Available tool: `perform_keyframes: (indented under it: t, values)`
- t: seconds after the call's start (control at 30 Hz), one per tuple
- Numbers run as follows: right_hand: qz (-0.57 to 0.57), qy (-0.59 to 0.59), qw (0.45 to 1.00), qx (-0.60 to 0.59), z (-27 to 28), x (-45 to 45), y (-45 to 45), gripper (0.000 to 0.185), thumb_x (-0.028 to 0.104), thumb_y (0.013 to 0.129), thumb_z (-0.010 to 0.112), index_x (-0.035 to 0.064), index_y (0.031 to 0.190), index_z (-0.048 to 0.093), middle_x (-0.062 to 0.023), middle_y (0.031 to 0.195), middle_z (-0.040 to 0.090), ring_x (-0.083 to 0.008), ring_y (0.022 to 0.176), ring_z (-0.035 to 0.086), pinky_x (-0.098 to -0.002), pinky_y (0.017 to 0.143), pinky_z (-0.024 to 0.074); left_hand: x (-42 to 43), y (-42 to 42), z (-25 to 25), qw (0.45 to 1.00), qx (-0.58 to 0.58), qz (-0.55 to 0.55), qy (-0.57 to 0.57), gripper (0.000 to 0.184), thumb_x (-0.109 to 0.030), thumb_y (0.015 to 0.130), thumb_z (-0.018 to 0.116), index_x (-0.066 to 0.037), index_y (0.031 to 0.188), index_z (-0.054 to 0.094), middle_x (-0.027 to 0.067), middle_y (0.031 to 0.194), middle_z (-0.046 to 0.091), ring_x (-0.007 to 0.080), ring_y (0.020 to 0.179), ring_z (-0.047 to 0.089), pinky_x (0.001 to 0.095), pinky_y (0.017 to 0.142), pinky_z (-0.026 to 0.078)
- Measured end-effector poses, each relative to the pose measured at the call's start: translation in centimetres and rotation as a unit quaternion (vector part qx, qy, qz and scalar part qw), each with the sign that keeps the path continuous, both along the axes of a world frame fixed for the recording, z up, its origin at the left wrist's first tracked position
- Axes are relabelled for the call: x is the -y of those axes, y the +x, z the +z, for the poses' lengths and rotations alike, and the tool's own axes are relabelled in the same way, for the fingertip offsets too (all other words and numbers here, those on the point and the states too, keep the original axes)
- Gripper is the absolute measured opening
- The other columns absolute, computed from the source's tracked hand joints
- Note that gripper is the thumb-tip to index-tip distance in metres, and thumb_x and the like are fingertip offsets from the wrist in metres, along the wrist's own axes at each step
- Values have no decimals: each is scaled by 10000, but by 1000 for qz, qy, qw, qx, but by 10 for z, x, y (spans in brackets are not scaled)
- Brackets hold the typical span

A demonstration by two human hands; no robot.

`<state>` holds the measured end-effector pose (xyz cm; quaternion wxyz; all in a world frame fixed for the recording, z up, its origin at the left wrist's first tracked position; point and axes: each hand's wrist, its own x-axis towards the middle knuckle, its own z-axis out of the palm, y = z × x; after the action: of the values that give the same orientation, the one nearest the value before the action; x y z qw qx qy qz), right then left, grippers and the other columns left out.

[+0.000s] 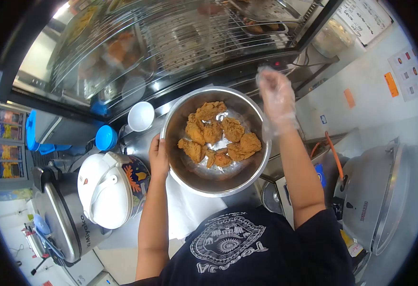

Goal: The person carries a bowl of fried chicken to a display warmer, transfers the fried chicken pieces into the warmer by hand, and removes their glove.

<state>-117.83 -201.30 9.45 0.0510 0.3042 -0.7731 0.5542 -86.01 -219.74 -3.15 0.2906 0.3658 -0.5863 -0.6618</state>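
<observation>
A large steel bowl [218,189] holds several pieces of brown fried chicken [212,132]. At its left side, my bare left hand [158,156] grips the rim, thumb up along the edge. My right hand [277,97], in a loose clear plastic glove, is raised beyond the bowl's right rim, close to the front of the glass display cabinet [171,88]. Its fingers are bent together; whether anything is in them I cannot make out.
Wire racks with trays of food fill the cabinet. A white bowl [141,116], a blue cup [106,137] and a white rice cooker [105,190] stand to the left. White paper [190,209] lies below the bowl. A large grey lidded appliance [368,195] is at right.
</observation>
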Motion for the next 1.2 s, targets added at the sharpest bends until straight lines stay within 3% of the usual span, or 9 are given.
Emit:
perform_keyframes:
  t: [0.13, 0.23, 0.27, 0.4, 0.5, 0.6, 0.7, 0.9, 1.2]
  values:
    - [172, 124, 977, 9, 1, -20, 51, 258, 201, 877, 732, 69, 1098, 710, -145, 1003, 674, -268, 908, 662, -370, 866, 526, -3, -2, 5, 1000, -15, 2, -4, 309, -188, 1086, 468, -5, 1305, 584, 61, 1196, 652, 127, 1079, 592, 276, 970, 458]
    - [264, 282, 922, 22, 1, -14, 64, 268, 258, 891, 697, 87, 1097, 709, -178, 1002, 666, -336, 971, 648, -418, 914, 510, -3, -2, 7, 1000, -23, -2, 7, 309, -200, 1083, 474, -16, 1302, 590, 62, 1194, 654, 131, 1084, 591, 283, 964, 463]
    - [279, 335, 900, -16, 5, -9, 67, 322, 312, 904, 672, 57, 1099, 700, -204, 1009, 667, -386, 1001, 629, -462, 949, 488, -3, -2, 7, 1000, -21, -3, 7, 309, -202, 1082, 476, -17, 1302, 591, 62, 1194, 653, 132, 1085, 591, 284, 962, 464]
    - [329, 387, 845, -167, -11, 22, 102, 376, 325, 909, 668, -7, 1083, 696, -208, 1038, 694, -376, 1052, 637, -470, 970, 492, -1, 0, 1, 1000, -19, 10, -13, 315, -211, 1078, 487, -15, 1302, 589, 59, 1187, 653, 132, 1073, 593, 281, 950, 467]
    - [341, 482, 800, -107, -30, 48, 139, 405, 346, 901, 679, 23, 1146, 686, -219, 1092, 696, -388, 1046, 658, -474, 952, 515, -1, -2, -5, 999, -18, 14, -23, 321, -214, 1076, 498, -13, 1308, 593, 54, 1178, 653, 125, 1057, 589, 275, 938, 466]
    - [295, 554, 778, -17, -15, 64, 176, 319, 286, 885, 675, 16, 1042, 740, -216, 1060, 729, -358, 1080, 680, -442, 942, 536, -2, -1, 0, 999, -6, 14, -30, 317, -207, 1074, 502, -12, 1302, 603, 53, 1167, 656, 119, 1061, 585, 274, 944, 460]
    - [248, 524, 814, 14, -37, 71, 184, 305, 247, 875, 669, 24, 1071, 738, -204, 1088, 731, -370, 1049, 700, -432, 930, 549, -3, -1, 6, 999, -7, 18, -43, 308, -176, 1067, 501, 8, 1294, 600, 69, 1164, 675, 138, 1077, 597, 285, 962, 462]
    - [294, 489, 821, 38, -21, 55, 179, 309, 237, 883, 668, 14, 1097, 659, -225, 1142, 678, -367, 1114, 646, -466, 962, 513, 3, 2, -6, 998, 1, 17, -62, 315, -182, 1061, 508, 24, 1281, 602, 79, 1151, 675, 151, 1079, 598, 290, 965, 463]
    - [255, 395, 859, -202, 53, 23, 132, 261, 150, 872, 636, 15, 1095, 620, -181, 1028, 618, -367, 992, 633, -463, 859, 553, -1, -1, -5, 999, -41, 14, 2, 307, -180, 1075, 482, 20, 1277, 598, 71, 1138, 671, 119, 1022, 596, 271, 917, 472]
